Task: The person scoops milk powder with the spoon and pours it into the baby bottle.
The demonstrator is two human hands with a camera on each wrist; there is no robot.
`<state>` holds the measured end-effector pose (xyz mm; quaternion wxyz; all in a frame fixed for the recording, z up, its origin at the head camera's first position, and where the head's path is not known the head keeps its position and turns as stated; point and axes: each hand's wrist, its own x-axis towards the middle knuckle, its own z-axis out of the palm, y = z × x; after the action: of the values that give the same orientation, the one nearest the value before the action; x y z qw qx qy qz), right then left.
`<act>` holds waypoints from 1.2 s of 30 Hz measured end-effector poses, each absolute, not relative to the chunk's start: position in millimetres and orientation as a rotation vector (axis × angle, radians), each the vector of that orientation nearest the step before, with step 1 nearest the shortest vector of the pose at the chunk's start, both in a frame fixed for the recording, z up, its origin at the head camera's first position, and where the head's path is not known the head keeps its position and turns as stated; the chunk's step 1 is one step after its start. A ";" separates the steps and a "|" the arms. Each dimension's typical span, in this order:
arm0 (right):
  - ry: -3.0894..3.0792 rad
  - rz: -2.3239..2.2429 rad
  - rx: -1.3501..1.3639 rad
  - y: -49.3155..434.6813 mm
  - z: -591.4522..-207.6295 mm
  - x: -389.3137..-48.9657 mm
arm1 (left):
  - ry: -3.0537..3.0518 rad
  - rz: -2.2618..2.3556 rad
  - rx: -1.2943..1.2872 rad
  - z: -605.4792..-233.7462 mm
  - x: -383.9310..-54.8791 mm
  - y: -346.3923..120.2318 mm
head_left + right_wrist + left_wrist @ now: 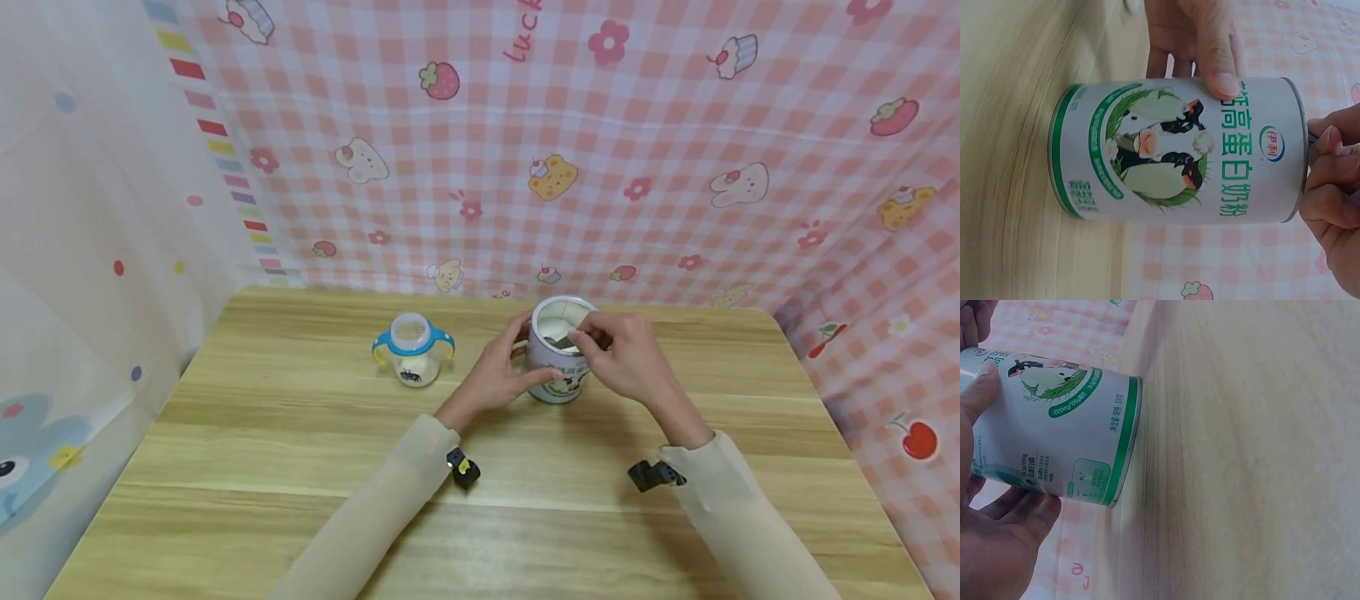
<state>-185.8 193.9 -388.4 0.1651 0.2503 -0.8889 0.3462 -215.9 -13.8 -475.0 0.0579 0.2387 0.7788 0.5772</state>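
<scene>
A white-and-green milk powder can (543,357) with a cow on its label stands upright and uncovered on the table. My left hand (495,372) holds its side, thumb across the front and fingers round the left, as the left wrist view also shows on the can (1041,434). At the rim, my right hand (628,354) pinches the handle of a dark spoon (562,342) that dips into the can. Its bowl is partly hidden inside. Pale powder shows within the can. In the right wrist view the right fingertips (1329,153) are at the can's rim.
Left of the can stands a clear baby bottle (416,369), uncapped, with a blue collar, two handles and white powder low inside. Both stand on a wooden table (300,467). A pink checked cloth (487,150) hangs behind and at the right; a pale curtain hangs at the left.
</scene>
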 end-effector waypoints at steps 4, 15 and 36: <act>-2.589 1.046 0.659 194.2 -385.9 -185.1 | 2.359 1.741 0.711 -474.0 -215.9 -13.3; -2.665 1.185 0.520 195.7 -381.8 -184.1 | 2.356 1.734 0.670 -473.7 -215.1 -13.6; -2.685 1.606 -0.027 208.1 -380.7 -185.5 | 2.368 1.742 0.701 -478.2 -218.1 -12.6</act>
<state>-185.5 208.1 -380.7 0.0063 -0.0085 -0.8582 0.5132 -218.1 -12.6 -478.2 0.0597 0.2316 0.7821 0.5754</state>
